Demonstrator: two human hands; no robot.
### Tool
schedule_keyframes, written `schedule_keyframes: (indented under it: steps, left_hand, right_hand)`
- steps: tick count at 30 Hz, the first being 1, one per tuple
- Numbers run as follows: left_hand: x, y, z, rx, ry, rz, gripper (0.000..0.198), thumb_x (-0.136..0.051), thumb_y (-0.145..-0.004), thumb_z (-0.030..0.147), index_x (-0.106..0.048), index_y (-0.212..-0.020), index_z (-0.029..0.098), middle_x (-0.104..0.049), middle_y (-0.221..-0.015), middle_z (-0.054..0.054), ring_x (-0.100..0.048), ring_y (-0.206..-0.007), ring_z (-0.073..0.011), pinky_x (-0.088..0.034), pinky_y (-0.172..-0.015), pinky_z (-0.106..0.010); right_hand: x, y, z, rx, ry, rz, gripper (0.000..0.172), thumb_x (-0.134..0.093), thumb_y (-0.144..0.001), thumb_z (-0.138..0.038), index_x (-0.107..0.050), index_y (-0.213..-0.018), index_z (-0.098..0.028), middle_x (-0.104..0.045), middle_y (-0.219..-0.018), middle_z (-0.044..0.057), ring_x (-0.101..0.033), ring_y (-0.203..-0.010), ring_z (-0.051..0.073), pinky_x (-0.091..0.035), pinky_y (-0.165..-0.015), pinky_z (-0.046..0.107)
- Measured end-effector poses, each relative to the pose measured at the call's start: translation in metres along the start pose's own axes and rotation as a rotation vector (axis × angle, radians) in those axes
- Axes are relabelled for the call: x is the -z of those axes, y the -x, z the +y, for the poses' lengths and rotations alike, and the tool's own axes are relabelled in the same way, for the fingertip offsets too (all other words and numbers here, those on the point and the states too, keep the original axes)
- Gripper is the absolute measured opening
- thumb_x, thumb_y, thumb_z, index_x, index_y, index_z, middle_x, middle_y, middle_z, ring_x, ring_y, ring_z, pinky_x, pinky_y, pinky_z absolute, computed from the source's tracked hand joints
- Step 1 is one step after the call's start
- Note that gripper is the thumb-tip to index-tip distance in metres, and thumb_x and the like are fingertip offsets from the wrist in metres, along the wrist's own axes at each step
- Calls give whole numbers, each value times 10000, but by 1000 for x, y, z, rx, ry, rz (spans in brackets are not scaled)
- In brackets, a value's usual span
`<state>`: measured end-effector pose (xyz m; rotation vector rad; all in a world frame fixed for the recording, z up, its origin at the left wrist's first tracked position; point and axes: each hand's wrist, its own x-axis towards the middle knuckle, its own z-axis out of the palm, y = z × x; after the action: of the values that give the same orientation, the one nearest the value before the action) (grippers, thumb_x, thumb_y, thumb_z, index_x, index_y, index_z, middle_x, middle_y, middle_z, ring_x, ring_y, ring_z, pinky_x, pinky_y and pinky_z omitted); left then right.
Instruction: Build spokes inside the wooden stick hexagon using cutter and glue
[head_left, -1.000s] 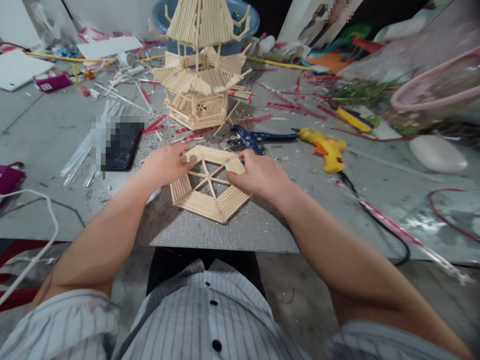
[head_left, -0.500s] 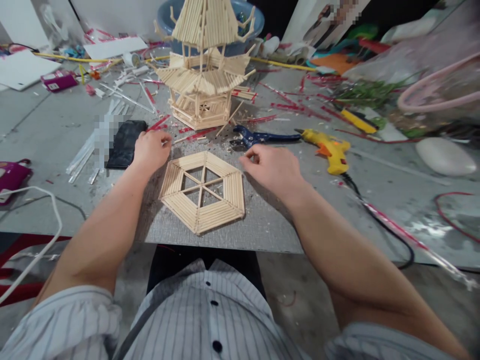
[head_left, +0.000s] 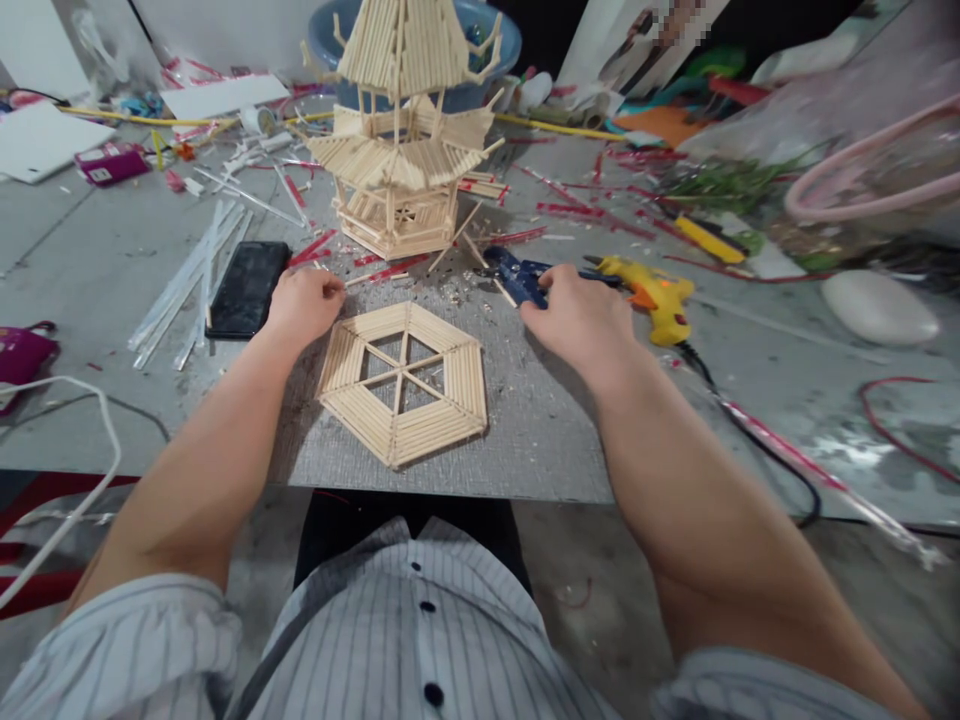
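Note:
A hexagonal frame of wooden sticks (head_left: pixel 405 440) with six spokes lies flat near the table's front edge. My left hand (head_left: pixel 306 300) rests beyond its upper left corner, next to a black phone (head_left: pixel 247 288), with fingers curled round a thin stick whose end shows above them. To the right, my right hand (head_left: pixel 577 315) is closed on the handles of dark blue pliers (head_left: pixel 517 275). Behind the frame a tiered stick pagoda (head_left: pixel 405 165) stands upright.
A yellow glue gun (head_left: pixel 660 300) lies right of my right hand, its black cable trailing forward. A white mouse-shaped object (head_left: pixel 879 306) is farther right. Clear glue sticks (head_left: pixel 187 285) lie left; a blue basin (head_left: pixel 499 50) stands behind the pagoda.
My right hand has moved right and slightly forward onto the pliers, which have turned and shifted. My left hand has stayed nearly in place.

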<state>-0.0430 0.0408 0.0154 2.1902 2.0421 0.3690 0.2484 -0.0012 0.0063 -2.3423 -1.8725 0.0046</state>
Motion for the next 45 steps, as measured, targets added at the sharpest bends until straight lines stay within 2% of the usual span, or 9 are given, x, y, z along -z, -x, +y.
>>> schedule_keyframes:
  steps: [10,17,20,23,28,31,38,42,45]
  left_hand:
    - [-8,-5,-8,-62,-59,-14,398,-446,-856,255,-707,-1134,140,-681,-1204,-137,-592,-1167,-272,-348,-1110,-423]
    - [-12,-6,-15,-59,-43,7,250,-540,-803,282,-733,-942,204,-700,-1027,-115,-573,-1114,-277,-402,-1045,-440]
    - [-12,-7,-15,-45,-32,4,211,-561,-786,266,-720,-901,189,-682,-1048,-113,-560,-1116,-271,-408,-1031,-428]
    - [-11,-7,-15,-38,-37,2,214,-556,-787,261,-712,-909,181,-674,-1063,-119,-555,-1111,-268,-412,-1021,-419]
    - [-12,-6,-13,-28,-27,13,248,-537,-800,293,-715,-930,179,-665,-1091,-133,-554,-1097,-286,-421,-1006,-447]
    - [-12,-6,-13,-29,-32,31,259,-529,-806,314,-720,-925,187,-678,-1037,-122,-568,-1062,-271,-430,-999,-437]
    - [-11,-7,-13,-28,-25,23,287,-532,-811,349,-719,-959,189,-668,-1085,-135,-575,-1065,-273,-420,-1011,-461]
    - [-11,-7,-13,-29,-16,20,299,-533,-810,342,-722,-968,173,-665,-1097,-153,-573,-1087,-294,-422,-1005,-470]
    - [-12,-7,-13,-28,-15,21,305,-535,-809,348,-723,-980,180,-665,-1106,-152,-568,-1094,-297,-417,-1011,-472]
  right_hand:
    - [-8,-3,-6,45,7,26,366,-486,-874,-323,-554,-1199,-171,-688,-1025,163,-646,-943,325,-456,-752,416]
    - [0,12,-19,211,-78,25,372,-449,-909,-363,-525,-1239,-209,-692,-1046,115,-623,-921,287,-414,-747,382]
    - [1,16,-22,247,-59,25,355,-429,-923,-372,-540,-1224,-222,-688,-1071,105,-617,-929,288,-398,-748,380]
    - [0,15,-20,261,-76,50,345,-413,-931,-377,-555,-1205,-225,-676,-1110,110,-607,-962,294,-389,-753,382]
    - [3,8,-12,184,-92,130,357,-388,-941,-375,-549,-1208,-202,-648,-1116,143,-563,-1057,302,-390,-755,375]
    - [5,3,-7,167,-112,145,332,-400,-936,-358,-572,-1174,-202,-639,-1120,147,-521,-1127,297,-397,-774,372]
    - [-5,-7,-9,325,-82,114,252,-433,-926,-339,-647,-1005,-232,-669,-1000,106,-532,-1098,260,-326,-974,420]
    - [-14,-10,-11,356,-66,101,224,-475,-908,-322,-654,-994,-219,-664,-953,100,-542,-1066,253,-314,-978,420]
    - [-17,-12,-9,352,-29,122,199,-497,-882,-291,-657,-976,-222,-664,-1055,102,-526,-1112,270,-339,-947,411]
